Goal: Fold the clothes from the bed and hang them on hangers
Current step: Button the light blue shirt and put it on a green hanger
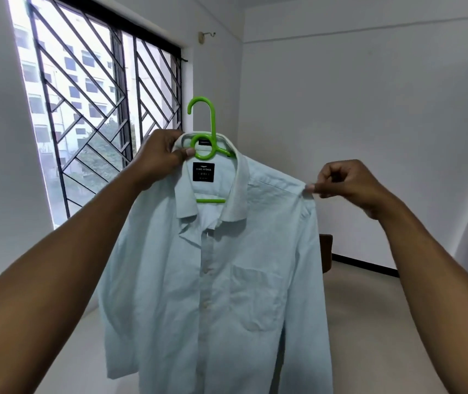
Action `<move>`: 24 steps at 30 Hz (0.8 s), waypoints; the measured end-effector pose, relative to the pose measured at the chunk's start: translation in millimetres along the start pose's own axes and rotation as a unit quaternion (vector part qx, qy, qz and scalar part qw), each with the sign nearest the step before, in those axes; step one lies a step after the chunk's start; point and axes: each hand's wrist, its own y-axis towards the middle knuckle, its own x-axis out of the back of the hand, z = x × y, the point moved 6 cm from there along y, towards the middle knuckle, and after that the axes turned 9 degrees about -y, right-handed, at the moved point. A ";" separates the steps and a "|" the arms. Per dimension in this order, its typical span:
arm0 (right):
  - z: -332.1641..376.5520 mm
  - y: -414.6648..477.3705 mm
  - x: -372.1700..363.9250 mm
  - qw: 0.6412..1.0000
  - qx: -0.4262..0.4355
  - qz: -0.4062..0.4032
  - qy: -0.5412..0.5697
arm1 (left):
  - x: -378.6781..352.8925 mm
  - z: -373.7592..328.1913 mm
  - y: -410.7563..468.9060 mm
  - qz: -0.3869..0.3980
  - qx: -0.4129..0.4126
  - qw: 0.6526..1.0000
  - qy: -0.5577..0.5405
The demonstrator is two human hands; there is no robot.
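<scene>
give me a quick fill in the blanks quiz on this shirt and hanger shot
1. The pale blue button-up shirt hangs on a plastic hanger coloured ___.
2. The left hand grips the shirt at its ___, next to the hanger's ring.
3. The right hand pinches the fabric at the shirt's ___ seam.
4. The shirt's chest pocket lies on the side nearer the ___ hand.

Missing words: green; collar; shoulder; right
</scene>
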 end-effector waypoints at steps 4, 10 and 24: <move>17.2 12.0 -13.9 1.000 0.004 0.006 0.001 | -15.9 1.7 0.9 0.010 0.030 0.999 -0.008; 77.8 56.9 -79.0 0.997 0.053 -0.048 0.038 | -64.1 -2.6 -3.6 0.072 0.035 0.996 -0.032; 62.4 3.6 -83.5 0.979 0.039 0.183 -0.081 | -52.8 38.6 -26.9 0.044 0.077 0.988 -0.128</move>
